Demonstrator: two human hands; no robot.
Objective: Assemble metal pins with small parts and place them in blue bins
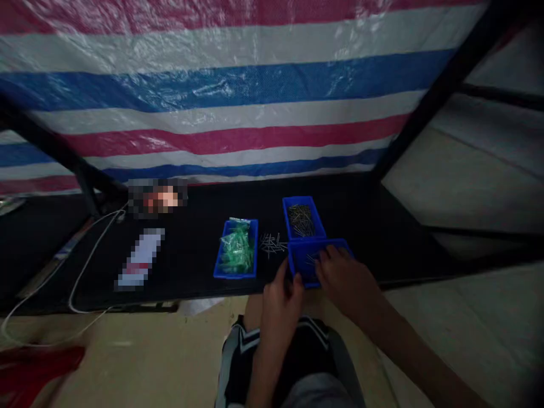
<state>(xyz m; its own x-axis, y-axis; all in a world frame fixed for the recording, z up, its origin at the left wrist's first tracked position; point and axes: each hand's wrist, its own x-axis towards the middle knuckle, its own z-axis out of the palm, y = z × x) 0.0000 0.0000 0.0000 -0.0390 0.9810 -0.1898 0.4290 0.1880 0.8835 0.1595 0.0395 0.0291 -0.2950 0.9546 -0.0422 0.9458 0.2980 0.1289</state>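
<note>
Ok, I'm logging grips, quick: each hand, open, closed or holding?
Left hand: half-curled at the left edge of the near blue tray; grip cannot be told.
Right hand: curled down inside that tray; whether it holds anything cannot be told.

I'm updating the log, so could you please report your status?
Left hand at nearest tray, left corner. Right hand at metal pins inside it. Loose pins left of it. Nothing seen blocking hands.

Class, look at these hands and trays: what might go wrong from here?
The blue tray under the right hand sits at the front edge of the table; a nudge might tip it off.
Loose metal pins lie just left of it, near the left hand, so a brush could scatter them.
Piled green packets might slide from their own tray if bumped.
</note>
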